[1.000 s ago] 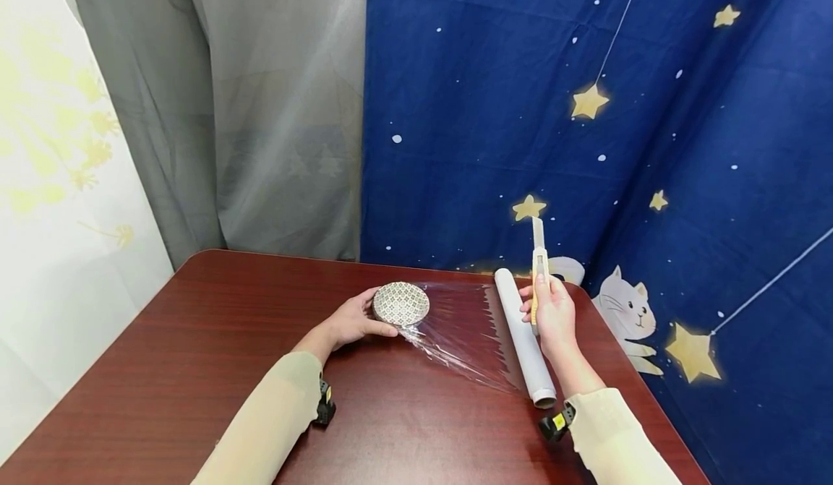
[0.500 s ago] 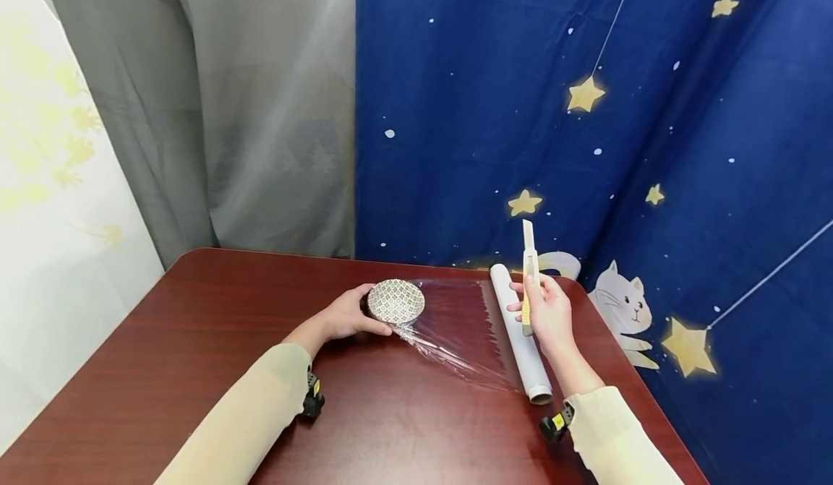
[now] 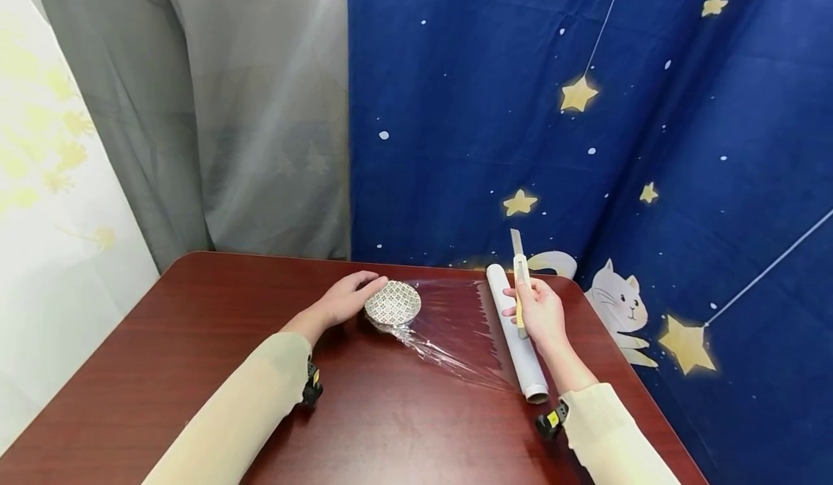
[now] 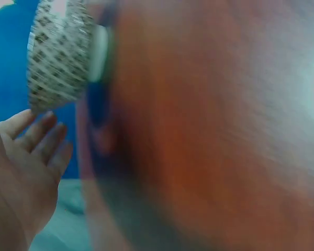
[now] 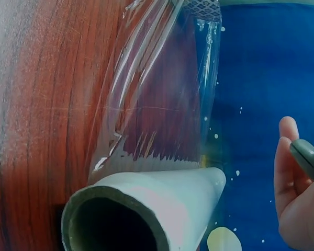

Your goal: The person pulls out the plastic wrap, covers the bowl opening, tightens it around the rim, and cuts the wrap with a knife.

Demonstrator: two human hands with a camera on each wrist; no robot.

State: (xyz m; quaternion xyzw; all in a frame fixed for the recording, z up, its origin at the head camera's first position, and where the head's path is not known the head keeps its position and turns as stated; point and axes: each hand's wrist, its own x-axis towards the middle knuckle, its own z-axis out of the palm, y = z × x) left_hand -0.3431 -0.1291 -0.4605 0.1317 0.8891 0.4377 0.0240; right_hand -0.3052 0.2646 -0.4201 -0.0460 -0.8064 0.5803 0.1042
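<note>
A small patterned bowl (image 3: 393, 303) stands on the table with clear cling film (image 3: 449, 319) stretched from it toward the roll. My left hand (image 3: 348, 298) is at the bowl's left side, its fingers fairly straight and reaching to the rim. In the left wrist view the fingertips lie at the edge of the bowl (image 4: 60, 57); whether they press on it I cannot tell. My right hand (image 3: 541, 313) holds a yellow and white utility knife (image 3: 521, 282), blade out and pointing up, above the cling film roll (image 3: 517, 333). Only the knife's butt end (image 5: 307, 158) shows in the right wrist view.
The reddish-brown wooden table (image 3: 403, 427) ends close behind the bowl and roll. Beyond it hang a grey curtain (image 3: 273, 123) and a blue curtain with stars (image 3: 455, 123). The film has a jagged-looking band beside the roll.
My left hand has let go of the bowl's side and risen to its upper left rim, thumb no longer along the front. The knife has come slightly left and lower, tilting left.
</note>
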